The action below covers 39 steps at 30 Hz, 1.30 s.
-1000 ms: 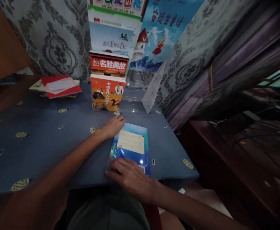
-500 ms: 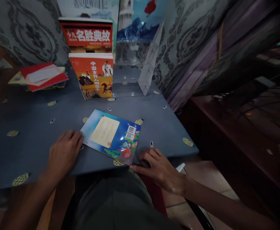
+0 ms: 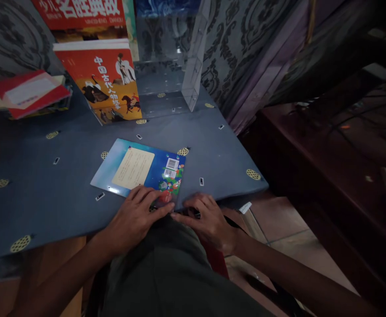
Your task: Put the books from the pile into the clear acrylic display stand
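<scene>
A thin picture book [image 3: 133,167] with a glossy blue cover lies flat near the table's front edge, its barcode side up. My left hand [image 3: 133,215] rests over its near edge, fingers spread on the cover and thumb reaching toward the near right corner. At that corner is my right hand [image 3: 212,222], its thumb tip at or touching the book. The right fingers bend over the table edge, apart from the thumb, with a dark gap between. Both thumb tips almost meet. The cover's lower edge is partly hidden by the left fingers.
The table [image 3: 77,176] has a grey-blue pineapple-print cloth. An orange book [image 3: 110,83] stands in a clear rack [image 3: 193,75], below a red-titled book [image 3: 90,15]. Stacked books lie under a red booklet [image 3: 31,92] at left. A dark red ledge [image 3: 298,145] runs along the right.
My left hand has moved right, from beside the book's left end onto its near edge. My right hand stays by the near right corner. The view has tilted down and shifted.
</scene>
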Available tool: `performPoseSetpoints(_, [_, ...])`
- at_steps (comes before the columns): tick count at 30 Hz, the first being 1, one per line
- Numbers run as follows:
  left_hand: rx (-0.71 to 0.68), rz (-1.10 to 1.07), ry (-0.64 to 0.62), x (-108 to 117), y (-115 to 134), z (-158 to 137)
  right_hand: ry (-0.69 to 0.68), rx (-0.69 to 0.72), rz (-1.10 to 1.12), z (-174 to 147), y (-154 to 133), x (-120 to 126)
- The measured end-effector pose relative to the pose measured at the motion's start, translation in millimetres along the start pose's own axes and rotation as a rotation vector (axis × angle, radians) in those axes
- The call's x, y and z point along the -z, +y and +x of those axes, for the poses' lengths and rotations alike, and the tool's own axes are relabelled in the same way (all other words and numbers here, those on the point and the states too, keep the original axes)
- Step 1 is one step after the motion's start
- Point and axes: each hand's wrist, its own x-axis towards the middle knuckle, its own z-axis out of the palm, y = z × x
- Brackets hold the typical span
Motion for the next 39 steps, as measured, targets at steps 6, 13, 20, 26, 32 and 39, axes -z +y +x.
performPoseSetpoints(6, [0.014,-0.036,0.043,-0.4,-2.5,-1.9,0.090,0.035,0.011,-6.6,1.1,-11.3])
performPoseSetpoints(13, [-0.017,-0.077,0.065,5.3,-13.2,-5.0,0.085,0.101,-0.009,-2.3,-1.1,-21.2])
performPoseSetpoints(20, [0.020,-0.099,0.057,13.1,-24.1,-19.8,0.152,0.100,0.040,-1.7,-6.6,-25.7])
performPoseSetpoints(26, [0.039,-0.041,0.016,7.7,-30.0,-26.8,0.219,0.101,0.127,-1.8,-7.8,-35.8])
performPoseSetpoints(32, [0.357,0.283,-0.005,2.4,-60.1,-50.8,0.290,0.079,0.139,7.7,-10.5,-42.1])
performPoseSetpoints(39, [0.392,0.367,0.060,0.6,-50.2,-70.3,0.295,0.107,0.109,9.0,-6.1,-30.7])
